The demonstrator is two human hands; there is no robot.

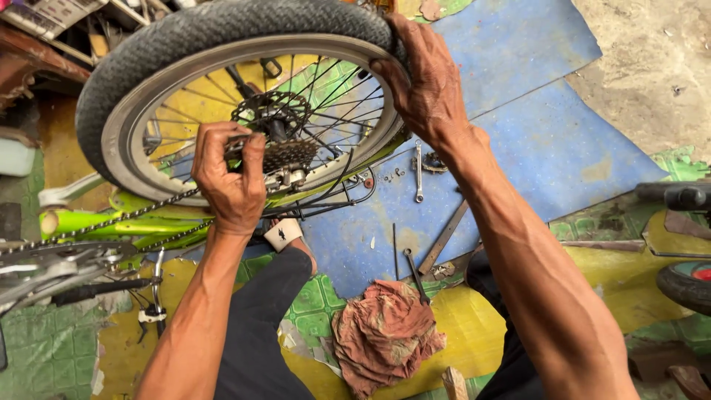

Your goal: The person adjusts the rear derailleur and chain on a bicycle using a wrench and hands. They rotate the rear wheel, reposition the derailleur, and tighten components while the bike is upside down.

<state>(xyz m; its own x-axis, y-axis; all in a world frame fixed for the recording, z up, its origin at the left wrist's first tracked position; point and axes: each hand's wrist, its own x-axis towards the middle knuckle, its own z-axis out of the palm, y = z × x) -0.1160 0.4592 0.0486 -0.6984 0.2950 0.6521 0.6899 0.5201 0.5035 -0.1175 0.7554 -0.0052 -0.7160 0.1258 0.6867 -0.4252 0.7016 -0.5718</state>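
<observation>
Two hands at work, apart from each other, both on the upturned bike's rear wheel.

Near: dark trouser legs and one sandalled foot below the frame. A crumpled reddish rag lies on the yellow and green mat, near centre.

Middle: left hand closed in a pinch at the sprocket cluster, fingertips at the chain where it meets the cogs. Exactly what the fingers clamp, chain link or cog, cannot be told. The chain runs left along the green frame. Right of the hand, on the blue sheet, a spanner, small loose bits beside it, and a second spanner nearer the rag.

Far: right hand wrapped over the tyre and rim at the wheel's right edge, fingers curled inside the rim, thumb on the tread. The wheel stands at frame centre-left, axle seated in the frame.

Handling, judged: the wheel looks moderately light but stiff; the tyre gives a rubbery, sure hold, so tyre and rim are the place to grasp. Spokes are thin and better left alone. Chain and cogs look greasy and slippery with sharp teeth; pinch from the sides.

Far right: another tyre at the edge, bare ground beyond.
</observation>
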